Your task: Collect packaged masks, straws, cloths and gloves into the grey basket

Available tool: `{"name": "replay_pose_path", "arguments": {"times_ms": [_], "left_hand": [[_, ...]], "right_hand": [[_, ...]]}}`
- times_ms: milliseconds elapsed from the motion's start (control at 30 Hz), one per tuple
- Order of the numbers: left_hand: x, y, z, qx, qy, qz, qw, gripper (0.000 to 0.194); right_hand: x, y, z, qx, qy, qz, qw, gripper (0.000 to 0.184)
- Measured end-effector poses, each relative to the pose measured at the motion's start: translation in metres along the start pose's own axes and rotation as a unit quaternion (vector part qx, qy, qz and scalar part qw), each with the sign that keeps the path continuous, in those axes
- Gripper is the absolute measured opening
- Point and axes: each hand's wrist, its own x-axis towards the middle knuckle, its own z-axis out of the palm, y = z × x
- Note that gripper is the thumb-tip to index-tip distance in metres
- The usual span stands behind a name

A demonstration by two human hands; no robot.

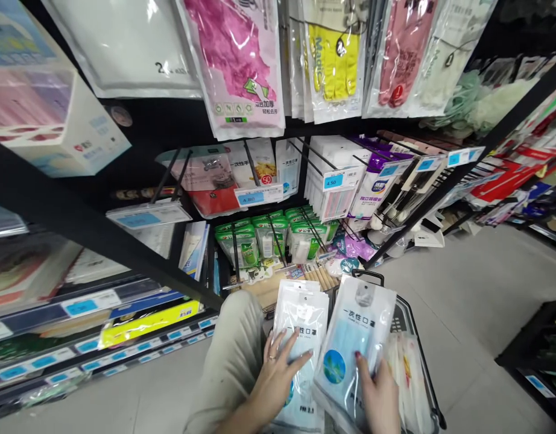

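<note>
The left hand lies with fingers spread across white-and-blue rectangular plastic mask packets — and just beside them, the right hand pinches a similar white-and-blue glossy plastic packet, partly over the dark perforated plastic basket.

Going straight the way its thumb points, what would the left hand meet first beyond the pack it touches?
Likely the mask pack in the right hand, though the gap in depth is unclear.

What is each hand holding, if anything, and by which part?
Right hand: a mask pack, by its lower right side. Left hand: fingers spread on another pack; a grip cannot be told.
</note>
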Motion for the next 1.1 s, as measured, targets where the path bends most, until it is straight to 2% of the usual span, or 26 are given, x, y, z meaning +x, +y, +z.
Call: {"name": "replay_pose_path", "arguments": {"times_ms": [67,167,233,300,333,400,500,567,633,667,733,833,900,1033,1100], "left_hand": [[0.001,0.003,0.0,-0.03,-0.023,0.01,0.999,0.08],[0.004,0.004,-0.004,-0.151,-0.052,-0.044,0.986,0.066],[0.005,0.003,-0.011,-0.275,-0.071,-0.093,0.954,0.05],[0.005,0.002,-0.017,-0.403,-0.076,-0.125,0.903,0.039],[0.005,0.001,-0.02,-0.461,-0.074,-0.133,0.874,0.04],[0.006,0.001,-0.022,-0.549,-0.068,-0.154,0.819,0.051],[0.01,0.005,-0.021,-0.615,-0.056,-0.226,0.753,0.06],[0.013,0.008,-0.019,-0.63,-0.043,-0.273,0.726,0.055],[0.014,0.01,-0.018,-0.642,-0.032,-0.293,0.708,0.052],[0.014,0.01,-0.018,-0.646,-0.027,-0.297,0.702,0.051],[0.012,0.007,-0.019,-0.652,-0.017,-0.302,0.695,0.049],[0.011,0.001,-0.02,-0.654,-0.018,-0.298,0.695,0.048],[0.01,-0.002,-0.02,-0.65,-0.019,-0.289,0.702,0.046],[0.008,-0.007,-0.016,-0.626,-0.028,-0.268,0.732,0.047],[0.005,-0.01,-0.014,-0.58,-0.037,-0.242,0.777,0.049]], "right_hand": [[-0.017,-0.011,0.001,-0.146,0.016,-0.049,0.988,0.056],[-0.048,-0.022,0.03,-0.253,0.006,-0.153,0.955,0.053],[-0.062,-0.023,0.054,-0.265,-0.023,-0.206,0.942,0.054],[-0.065,-0.02,0.07,-0.253,-0.055,-0.245,0.934,0.055],[-0.063,-0.018,0.073,-0.24,-0.071,-0.265,0.931,0.058],[-0.054,-0.014,0.069,-0.201,-0.108,-0.297,0.927,0.063],[-0.034,-0.013,0.051,-0.116,-0.167,-0.296,0.933,0.048],[-0.019,-0.014,0.039,-0.067,-0.163,-0.259,0.95,0.037],[-0.005,-0.013,0.031,-0.036,-0.131,-0.208,0.969,0.027],[0.002,-0.012,0.029,-0.02,-0.129,-0.182,0.975,0.024],[0.012,-0.009,0.029,0.033,-0.182,-0.135,0.973,0.022],[0.019,-0.001,0.035,0.122,-0.283,-0.08,0.948,0.025],[0.019,0.004,0.04,0.157,-0.305,-0.064,0.937,0.027],[0.015,0.007,0.045,0.19,-0.313,-0.065,0.928,0.029],[0.013,0.003,0.041,0.207,-0.328,-0.055,0.92,0.03]]}}
